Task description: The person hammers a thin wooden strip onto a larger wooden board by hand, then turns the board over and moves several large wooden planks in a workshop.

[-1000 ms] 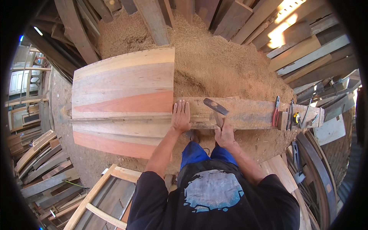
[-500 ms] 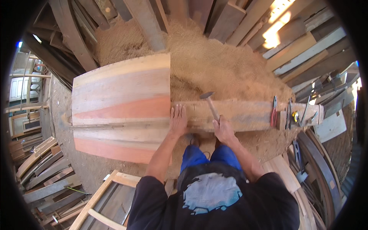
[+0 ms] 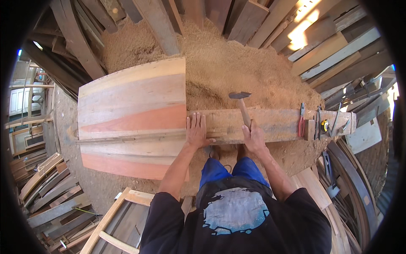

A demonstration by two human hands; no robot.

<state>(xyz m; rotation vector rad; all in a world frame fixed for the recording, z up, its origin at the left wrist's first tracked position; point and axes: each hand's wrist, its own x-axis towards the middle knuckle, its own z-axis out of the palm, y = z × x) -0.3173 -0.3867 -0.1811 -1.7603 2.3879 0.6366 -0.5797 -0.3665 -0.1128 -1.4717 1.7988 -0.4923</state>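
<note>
My left hand [image 3: 196,132] lies flat on the plank bench, fingers spread, next to the right edge of a wide wooden panel [image 3: 131,91]. A hammer [image 3: 244,111] with a wooden handle and dark metal head is gripped in my right hand [image 3: 254,139], its head raised over the far side of the bench. The panel is made of pale and reddish boards, and a narrow strip [image 3: 131,139] runs along it. Under my hands the long worn plank bench [image 3: 275,122] stretches to the right.
Red-handled pliers [image 3: 301,120], a small wood block [image 3: 309,130], a yellow tape measure [image 3: 325,125] and other tools lie on the bench's right end. Sawdust [image 3: 245,63] covers the ground beyond. Boards [image 3: 321,55] lean all around. A wooden frame [image 3: 105,224] stands at the lower left.
The hammer has shifted right, with its head swung slightly farther right and nearer. My left hand stays in about the same place beside the panel.
</note>
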